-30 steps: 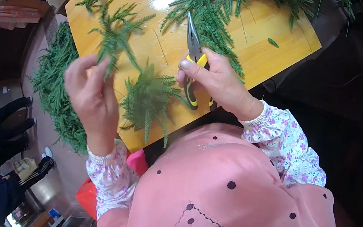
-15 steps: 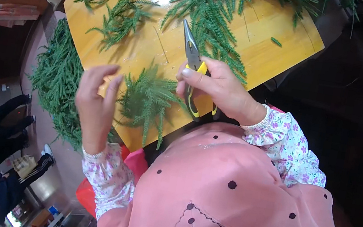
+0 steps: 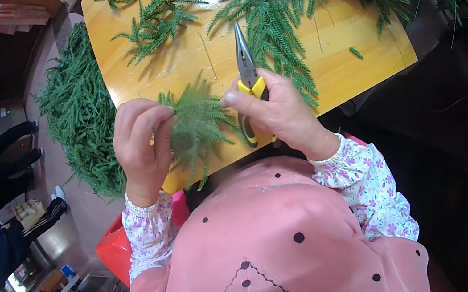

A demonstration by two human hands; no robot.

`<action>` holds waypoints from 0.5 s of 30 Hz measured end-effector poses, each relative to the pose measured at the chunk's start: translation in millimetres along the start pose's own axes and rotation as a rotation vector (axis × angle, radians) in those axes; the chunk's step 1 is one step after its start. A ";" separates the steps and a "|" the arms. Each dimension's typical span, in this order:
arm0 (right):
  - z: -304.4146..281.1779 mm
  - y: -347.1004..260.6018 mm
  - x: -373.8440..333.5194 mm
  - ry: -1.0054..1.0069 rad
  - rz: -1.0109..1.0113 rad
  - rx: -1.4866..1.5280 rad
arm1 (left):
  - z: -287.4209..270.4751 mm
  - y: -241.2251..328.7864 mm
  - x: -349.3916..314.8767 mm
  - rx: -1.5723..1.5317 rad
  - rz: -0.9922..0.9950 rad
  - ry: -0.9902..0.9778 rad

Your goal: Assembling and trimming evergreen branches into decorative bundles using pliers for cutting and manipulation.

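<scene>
An indoor workshop, by its pliers (image 3: pixel 249 72), wooden table (image 3: pixel 340 74) with green sprigs (image 3: pixel 161 24), and heaped greenery (image 3: pixel 80 113) alongside.

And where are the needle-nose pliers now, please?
In the head view's upper middle, the needle-nose pliers are in the right hand, just right of a green sprig.

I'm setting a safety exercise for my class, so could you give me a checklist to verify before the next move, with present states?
1. Right hand grips the long-nosed grey metal pliers with yellow-and-black handles: ok.
2. Pliers' nose points away from the left hand: ok.
3. Left hand firmly pinches the feathery green sprig bunch: cannot tell; fingertips are at its left edge, grip unclear.
4. Polished yellow wooden tabletop free of loose scraps: not ok; a small green needle-leaved cutting lies near its right edge.
5. White floral sleeves gathered at both wrists: ok.
</scene>
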State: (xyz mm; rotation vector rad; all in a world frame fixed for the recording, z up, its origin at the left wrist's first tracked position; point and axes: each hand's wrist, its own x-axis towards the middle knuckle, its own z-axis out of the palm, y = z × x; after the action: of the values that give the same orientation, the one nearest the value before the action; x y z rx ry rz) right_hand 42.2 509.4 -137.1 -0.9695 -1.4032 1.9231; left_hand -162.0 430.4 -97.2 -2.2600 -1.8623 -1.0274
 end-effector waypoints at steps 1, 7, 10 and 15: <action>1.0 -1.2 -0.4 0.002 0.000 -0.001 | 1.3 4.4 1.2 -0.004 0.058 0.038; 10.4 -15.8 -9.8 -0.123 -0.021 -0.034 | 5.9 32.0 2.0 0.092 0.225 -0.001; 11.7 -8.2 -11.1 -0.074 -0.102 -0.080 | 16.6 38.7 -1.8 0.023 0.127 0.168; 11.1 -2.6 -15.5 0.103 -0.336 -0.120 | 11.3 41.1 -17.6 -0.351 -0.316 0.085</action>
State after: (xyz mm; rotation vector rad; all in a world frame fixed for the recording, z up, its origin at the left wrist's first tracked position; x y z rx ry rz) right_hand 42.1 491.9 -129.0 -0.8131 -1.5262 1.5383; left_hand -121.4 408.6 -99.7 -2.0755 -2.1973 -1.5820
